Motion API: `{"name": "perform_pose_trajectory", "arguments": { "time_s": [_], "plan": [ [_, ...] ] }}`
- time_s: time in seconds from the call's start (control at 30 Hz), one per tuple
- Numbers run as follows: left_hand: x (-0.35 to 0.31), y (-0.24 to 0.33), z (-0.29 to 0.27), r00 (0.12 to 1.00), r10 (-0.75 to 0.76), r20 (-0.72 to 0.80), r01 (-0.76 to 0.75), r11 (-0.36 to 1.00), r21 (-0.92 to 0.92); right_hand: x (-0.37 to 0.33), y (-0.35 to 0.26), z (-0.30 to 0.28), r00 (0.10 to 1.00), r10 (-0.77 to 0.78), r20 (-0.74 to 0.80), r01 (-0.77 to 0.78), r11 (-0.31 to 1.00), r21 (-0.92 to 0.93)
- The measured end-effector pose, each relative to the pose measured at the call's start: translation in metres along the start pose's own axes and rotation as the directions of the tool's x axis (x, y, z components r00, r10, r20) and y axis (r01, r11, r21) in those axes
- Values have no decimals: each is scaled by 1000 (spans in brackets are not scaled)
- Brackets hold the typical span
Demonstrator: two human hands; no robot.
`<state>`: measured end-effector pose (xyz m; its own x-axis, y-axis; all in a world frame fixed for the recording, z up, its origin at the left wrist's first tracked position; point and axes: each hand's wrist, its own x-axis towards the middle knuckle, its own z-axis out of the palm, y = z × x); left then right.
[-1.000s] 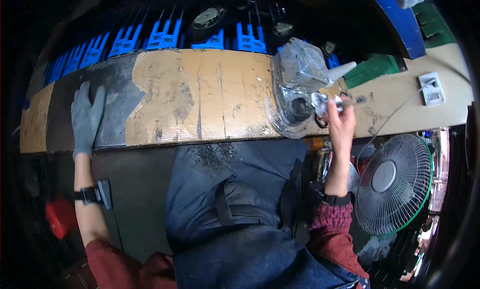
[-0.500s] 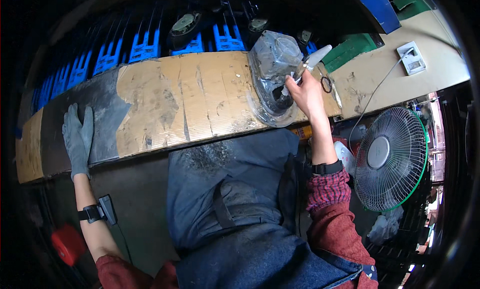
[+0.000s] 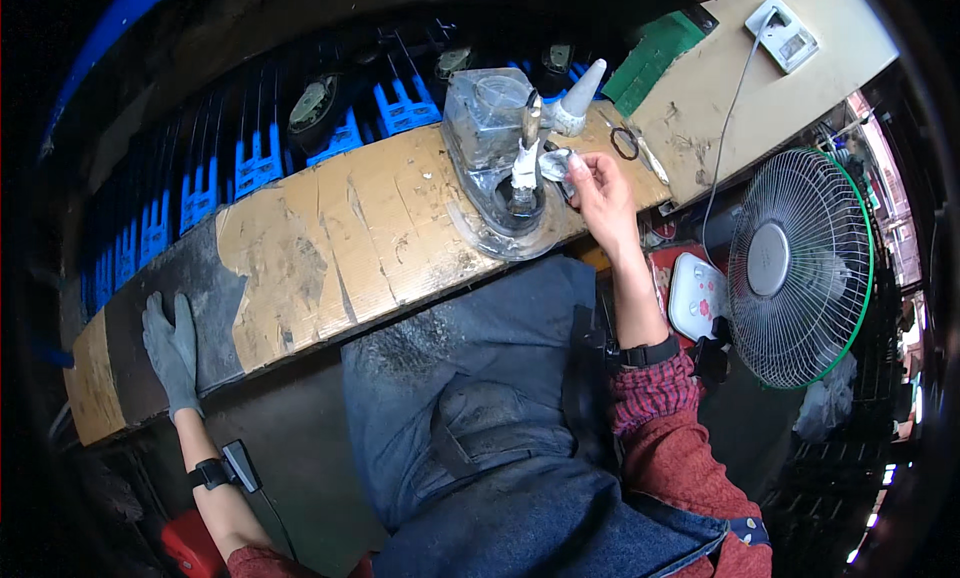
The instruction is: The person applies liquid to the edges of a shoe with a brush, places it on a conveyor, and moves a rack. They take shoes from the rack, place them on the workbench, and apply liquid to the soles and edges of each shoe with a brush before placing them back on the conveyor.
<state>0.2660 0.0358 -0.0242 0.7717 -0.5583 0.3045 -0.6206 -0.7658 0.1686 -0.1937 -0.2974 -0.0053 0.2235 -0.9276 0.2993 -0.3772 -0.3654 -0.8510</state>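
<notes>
My left hand (image 3: 174,350), in a grey glove, lies flat with fingers stretched on a dark patch of the cardboard-covered bench (image 3: 300,258). My right hand (image 3: 606,200) is bare, loosely curled, thumb and fingers a little apart, with no tool in it. It is beside a grimy clear plastic container (image 3: 490,108) with a round opening at its front. A brush-like tool (image 3: 524,158) stands upright in that opening, its handle wrapped in white; its lower end is hidden. A crumpled whitish wad (image 3: 556,166) lies by my right thumb. Behind it is a grey-white cone (image 3: 580,100).
A dark ring (image 3: 624,144) and a slim pale tool (image 3: 652,158) lie on the right of the bench. A white socket box (image 3: 783,34) with a cord is farther right. A green-rimmed fan (image 3: 800,268) stands near my right arm. Blue forked racks (image 3: 260,168) line the back.
My right hand has let go of the brush-like tool, which now stands in the container's opening, and has drawn back slightly. My left hand stays flat on the bench. The view has tilted.
</notes>
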Motion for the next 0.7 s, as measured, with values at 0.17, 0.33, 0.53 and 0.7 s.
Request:
{"name": "perform_pose_trajectory", "arguments": {
  "time_s": [0.17, 0.33, 0.53, 0.7],
  "plan": [
    [0, -4, 8, 1000, -6, -9, 6, 1000, -4, 11, -20, 28, 994, -105, 13, 102, 986, 132],
    [-1, 5, 1, 998, -55, 13, 55, 998, -42, 18, -29, 34, 992, -113, 51, 120, 974, -190],
    [0, 2, 4, 998, -55, 28, 56, 997, -47, 9, -28, 10, 993, 113, -27, -105, 970, 218],
    [3, -3, 8, 999, -46, 5, 46, 999, -16, 2, -19, 8, 978, 170, -123, -143, 969, 201]
  ]
}}
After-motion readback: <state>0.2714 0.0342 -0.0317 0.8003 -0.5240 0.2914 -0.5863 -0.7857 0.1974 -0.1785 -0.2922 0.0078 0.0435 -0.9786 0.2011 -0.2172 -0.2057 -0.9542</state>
